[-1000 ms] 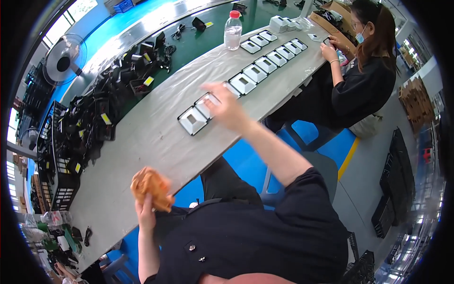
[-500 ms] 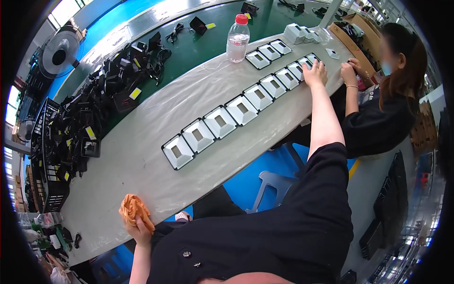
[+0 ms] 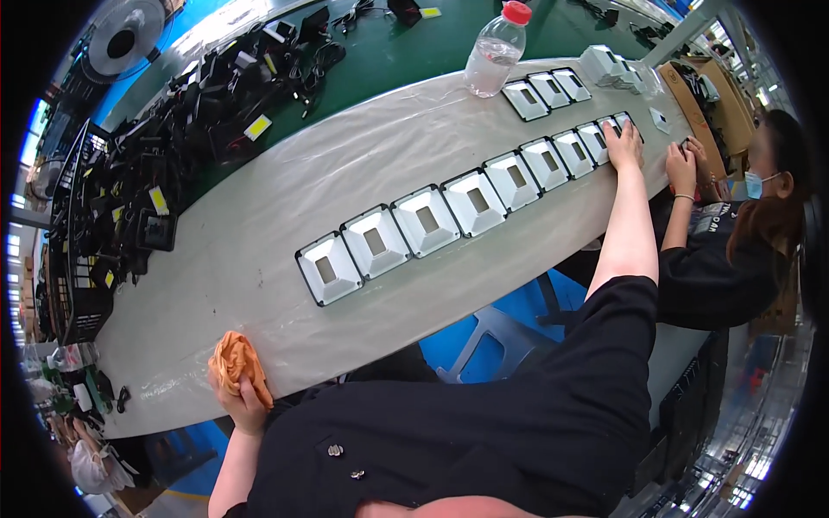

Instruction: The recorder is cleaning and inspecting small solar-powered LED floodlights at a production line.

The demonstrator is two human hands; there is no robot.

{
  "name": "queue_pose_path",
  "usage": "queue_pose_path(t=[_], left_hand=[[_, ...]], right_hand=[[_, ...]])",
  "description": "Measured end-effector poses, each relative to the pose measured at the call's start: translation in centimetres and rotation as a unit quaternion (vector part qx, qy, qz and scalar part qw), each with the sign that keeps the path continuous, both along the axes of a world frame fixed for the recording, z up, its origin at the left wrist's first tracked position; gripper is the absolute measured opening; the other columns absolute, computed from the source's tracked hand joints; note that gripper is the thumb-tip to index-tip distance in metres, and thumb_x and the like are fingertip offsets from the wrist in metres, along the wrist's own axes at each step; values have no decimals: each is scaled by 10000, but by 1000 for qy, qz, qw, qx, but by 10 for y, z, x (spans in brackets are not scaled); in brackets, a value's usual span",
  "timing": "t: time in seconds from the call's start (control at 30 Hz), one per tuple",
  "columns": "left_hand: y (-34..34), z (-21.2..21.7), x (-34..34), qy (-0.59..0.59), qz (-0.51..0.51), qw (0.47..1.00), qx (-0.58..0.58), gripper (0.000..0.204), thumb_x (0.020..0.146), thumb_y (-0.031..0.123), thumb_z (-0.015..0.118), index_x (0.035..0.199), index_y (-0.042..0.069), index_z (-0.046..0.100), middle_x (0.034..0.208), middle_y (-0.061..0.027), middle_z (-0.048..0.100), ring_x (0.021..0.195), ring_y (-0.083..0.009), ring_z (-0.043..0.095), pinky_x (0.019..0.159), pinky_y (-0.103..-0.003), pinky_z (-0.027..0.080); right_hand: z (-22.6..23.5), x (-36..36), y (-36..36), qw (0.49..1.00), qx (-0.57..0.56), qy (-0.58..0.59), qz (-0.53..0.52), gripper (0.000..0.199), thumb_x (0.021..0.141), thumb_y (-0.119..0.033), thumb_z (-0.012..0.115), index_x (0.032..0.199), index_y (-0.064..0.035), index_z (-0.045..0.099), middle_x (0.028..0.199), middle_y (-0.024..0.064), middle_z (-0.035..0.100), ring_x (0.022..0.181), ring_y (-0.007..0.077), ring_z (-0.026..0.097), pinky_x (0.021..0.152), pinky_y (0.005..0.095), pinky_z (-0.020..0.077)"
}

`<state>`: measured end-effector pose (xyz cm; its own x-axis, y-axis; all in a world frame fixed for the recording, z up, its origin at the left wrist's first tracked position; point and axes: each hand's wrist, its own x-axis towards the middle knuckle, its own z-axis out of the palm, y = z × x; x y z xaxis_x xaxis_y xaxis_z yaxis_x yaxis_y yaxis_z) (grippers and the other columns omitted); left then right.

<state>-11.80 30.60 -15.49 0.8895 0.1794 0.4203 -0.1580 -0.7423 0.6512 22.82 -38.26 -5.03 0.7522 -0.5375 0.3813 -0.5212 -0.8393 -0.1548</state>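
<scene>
A long diagonal row of several white frames with black edges and a rectangular window, which look like floodlight housings (image 3: 425, 220), lies on the covered table (image 3: 259, 285). At the far right end of the row my right hand (image 3: 623, 145) rests with outstretched fingers on the last housings, partly covering them. Nothing is lifted in it. Near the table's front left edge, my left hand (image 3: 244, 404) is closed around a crumpled orange cloth (image 3: 235, 361). A shorter row of housings (image 3: 547, 89) lies behind the long one.
Behind stands a red-capped clear bottle (image 3: 495, 60). Black lamps and cables (image 3: 220, 95) are heaped at the left, beside a black crate (image 3: 82, 233). Stacked white parts (image 3: 609, 67) and a cardboard box (image 3: 691, 108) are at far right. A co-worker (image 3: 725, 233) sits there, hands over the table edge.
The whole view has shifted and turned, so the bottle and rows appear farther right. My right hand stays at the row's far end, and my left still grips the cloth.
</scene>
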Motion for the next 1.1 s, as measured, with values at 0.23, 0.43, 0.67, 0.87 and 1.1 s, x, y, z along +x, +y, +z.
queue_pose_path(t=[0.23,0.43,0.67,0.87,1.1], left_hand=[[-40,39,5,-36,6,999,10,328,809,81,448,1085,-41,577,1216,-197,510,1157,-327,474,990,-399,358],[-97,57,25,-95,87,982,-140,336,845,67,470,1167,-18,519,1252,-183,462,1170,-323,432,996,-388,336],[-147,84,33,-37,155,969,-186,428,881,178,516,1232,-45,413,1129,-216,529,1063,-344,531,911,-374,413],[-187,112,32,4,170,969,-181,369,873,201,527,1160,-23,466,1052,-211,567,1004,-381,541,863,-413,430],[-238,137,30,-30,229,969,-88,302,867,190,520,1087,-15,492,1003,-201,563,955,-399,530,811,-444,437]], right_hand=[[-10,7,-14,998,-36,42,21,821,806,-663,408,1390,-92,332,1431,156,322,1304,340,322,1034,495,300],[-22,13,-18,998,-19,54,36,817,805,-659,396,1391,-95,325,1429,152,314,1310,341,296,1030,519,284],[-25,21,19,995,26,100,10,801,797,-651,404,1396,-127,319,1448,112,299,1309,304,317,1016,561,275],[-26,31,27,988,69,140,18,803,814,-656,377,1413,-128,287,1459,101,281,1333,283,281,1017,586,236],[-14,32,46,985,102,135,42,812,811,-647,397,1389,-85,303,1428,128,314,1306,301,323,1026,540,248]])
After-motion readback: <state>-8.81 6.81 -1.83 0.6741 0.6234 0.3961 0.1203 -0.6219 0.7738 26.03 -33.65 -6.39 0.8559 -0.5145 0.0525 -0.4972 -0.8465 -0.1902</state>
